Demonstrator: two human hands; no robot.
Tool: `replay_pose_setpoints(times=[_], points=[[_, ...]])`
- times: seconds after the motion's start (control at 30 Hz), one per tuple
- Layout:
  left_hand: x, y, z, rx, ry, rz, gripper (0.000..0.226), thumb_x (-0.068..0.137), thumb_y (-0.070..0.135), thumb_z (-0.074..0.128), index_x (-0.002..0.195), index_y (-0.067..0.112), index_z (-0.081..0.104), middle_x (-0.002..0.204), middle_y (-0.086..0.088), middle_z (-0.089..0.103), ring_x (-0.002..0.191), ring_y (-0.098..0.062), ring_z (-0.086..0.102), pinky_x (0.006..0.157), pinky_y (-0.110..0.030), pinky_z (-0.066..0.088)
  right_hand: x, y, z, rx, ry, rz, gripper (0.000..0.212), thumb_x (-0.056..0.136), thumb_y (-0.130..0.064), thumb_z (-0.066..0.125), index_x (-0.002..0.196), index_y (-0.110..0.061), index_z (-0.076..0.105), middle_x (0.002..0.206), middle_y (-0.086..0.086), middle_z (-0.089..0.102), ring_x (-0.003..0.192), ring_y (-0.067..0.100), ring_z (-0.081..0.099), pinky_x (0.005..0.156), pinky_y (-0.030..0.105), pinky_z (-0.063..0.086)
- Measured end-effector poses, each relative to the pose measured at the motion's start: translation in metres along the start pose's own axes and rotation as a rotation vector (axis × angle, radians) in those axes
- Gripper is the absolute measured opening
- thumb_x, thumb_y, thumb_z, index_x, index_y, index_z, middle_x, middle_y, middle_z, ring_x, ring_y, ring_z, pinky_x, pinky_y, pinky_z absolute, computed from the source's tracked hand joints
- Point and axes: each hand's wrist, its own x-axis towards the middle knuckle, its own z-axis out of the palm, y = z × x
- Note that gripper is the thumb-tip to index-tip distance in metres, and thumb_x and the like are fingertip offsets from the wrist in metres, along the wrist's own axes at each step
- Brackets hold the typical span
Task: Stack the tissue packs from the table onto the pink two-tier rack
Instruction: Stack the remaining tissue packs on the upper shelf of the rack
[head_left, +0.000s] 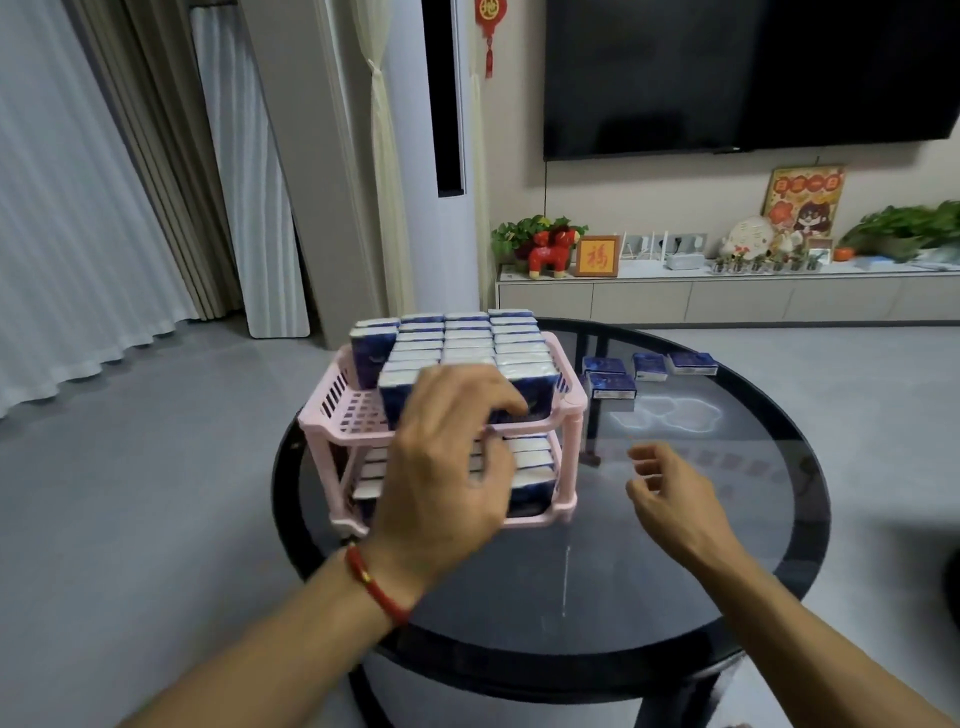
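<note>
We are seating a tissue pack (415, 395) in the front row of the pink two-tier rack's (566, 395) top tier, our left hand (441, 467) gripping it from above. Our right hand (670, 493) hovers loosely curled, holding nothing. Four loose packs (613, 385) lie on the glass desk (727, 519) beyond the rack; we judge the next move is fetching one of them

the left hand (447, 457) is raised with its back to the camera, fingers curled forward; a red cord is worn on its wrist. the right hand (670, 493) is held lower and apart, fingers loosely curled, nothing being held.
</note>
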Motion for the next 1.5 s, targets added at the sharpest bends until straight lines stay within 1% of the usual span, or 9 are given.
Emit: replay_pose_setpoints(times=[0.2, 0.43, 0.67, 0.83, 0.9, 1.03, 1.23, 1.37, 1.5], points=[[-0.074, 0.017, 0.132, -0.164, -0.619, -0.113, 0.034, 0.079, 0.008, 0.059, 0.111, 0.016, 0.068, 0.119, 0.0, 0.062, 0.113, -0.021, 0.055, 0.099, -0.04, 0.045, 0.027, 0.039, -0.01, -0.249, -0.135, -0.058, 0.046, 0.094, -0.015, 0.062, 0.14, -0.018, 0.053, 0.143, 0.011, 0.052, 0.129, 0.028, 0.051, 0.108, 0.041, 0.043], [-0.105, 0.0, 0.177, 0.062, -0.767, -0.18, 0.043, 0.094, 0.036, 0.045, 0.132, 0.023, 0.061, 0.142, -0.003, 0.056, 0.131, -0.023, 0.05, 0.114, -0.04, 0.038, 0.115, 0.055, -0.002, -0.483, -0.137, -0.137, 0.058, 0.099, -0.03, 0.057, 0.153, -0.03, 0.036, 0.159, 0.004, 0.035, 0.142, 0.032, 0.036, 0.112, 0.053, 0.038], [-0.099, 0.002, 0.177, 0.029, -0.736, -0.163, 0.043, 0.091, 0.036, 0.049, 0.132, 0.024, 0.058, 0.139, 0.002, 0.052, 0.131, -0.018, 0.043, 0.112, -0.029, 0.027, 0.205, 0.057, 0.022, -0.572, -0.221, -0.116, 0.063, 0.106, -0.032, 0.04, 0.162, -0.031, 0.011, 0.171, -0.003, 0.0, 0.157, 0.027, -0.002, 0.118, 0.062, 0.018], [-0.101, -0.001, 0.178, -0.013, -0.747, -0.209, 0.043, 0.092, 0.036, 0.046, 0.132, 0.025, 0.059, 0.144, 0.003, 0.051, 0.136, -0.017, 0.041, 0.115, -0.028, 0.026, 0.189, 0.056, 0.017, -0.671, -0.071, -0.205, 0.052, 0.103, -0.03, 0.043, 0.154, -0.023, 0.033, 0.133, 0.013, 0.039, 0.127, 0.032, 0.042, 0.109, 0.054, 0.034], [-0.101, -0.003, 0.178, -0.042, -0.764, -0.243, 0.046, 0.092, 0.038, 0.043, 0.132, 0.024, 0.06, 0.145, 0.003, 0.051, 0.137, -0.017, 0.04, 0.116, -0.023, 0.022, 0.171, 0.059, 0.008, -0.719, -0.047, -0.228, 0.036, 0.102, -0.029, 0.047, 0.135, -0.017, 0.052, 0.125, 0.013, 0.041, 0.119, 0.033, 0.045, 0.102, 0.051, 0.04], [-0.094, -0.005, 0.175, -0.159, -0.806, -0.366, 0.059, 0.091, 0.046, 0.039, 0.141, 0.021, 0.057, 0.151, 0.006, 0.046, 0.142, -0.011, 0.033, 0.119, -0.012, 0.011, 0.116, 0.055, -0.02, -0.687, -0.126, -0.118, 0.035, 0.094, -0.036, 0.06, 0.118, -0.014, 0.048, 0.127, 0.014, 0.052, 0.109, 0.035, 0.052, 0.088, 0.045, 0.043], [-0.075, 0.017, 0.166, -0.507, -0.608, -0.861, 0.05, 0.098, 0.044, 0.06, 0.144, 0.027, 0.049, 0.128, 0.009, 0.064, 0.114, -0.011, 0.063, 0.104, -0.034, 0.05, 0.002, 0.029, -0.059, -0.179, -0.192, -0.127, 0.049, 0.085, -0.044, 0.077, 0.118, -0.025, 0.047, 0.097, -0.005, 0.066, 0.08, 0.008, 0.064, 0.065, 0.021, 0.051], [-0.069, 0.024, 0.165, -0.833, -0.375, -1.23, 0.023, 0.097, 0.03, 0.064, 0.12, 0.03, 0.062, 0.107, -0.005, 0.075, 0.093, -0.023, 0.076, 0.079, -0.049, 0.064, -0.028, 0.01, -0.064, -0.037, -0.429, -0.204, 0.048, 0.087, -0.05, 0.073, 0.125, -0.028, 0.053, 0.111, -0.009, 0.064, 0.096, 0.005, 0.065, 0.081, 0.024, 0.056], [-0.08, 0.011, 0.149, -0.694, -0.422, -1.214, 0.025, 0.088, 0.025, 0.061, 0.109, 0.039, 0.063, 0.105, -0.001, 0.073, 0.093, -0.022, 0.073, 0.08, -0.051, 0.063, 0.026, 0.01, -0.037, -0.053, -0.38, -0.178, 0.036, 0.092, -0.032, 0.056, 0.125, -0.02, 0.061, 0.123, -0.001, 0.065, 0.108, 0.012, 0.064, 0.086, 0.027, 0.053]])
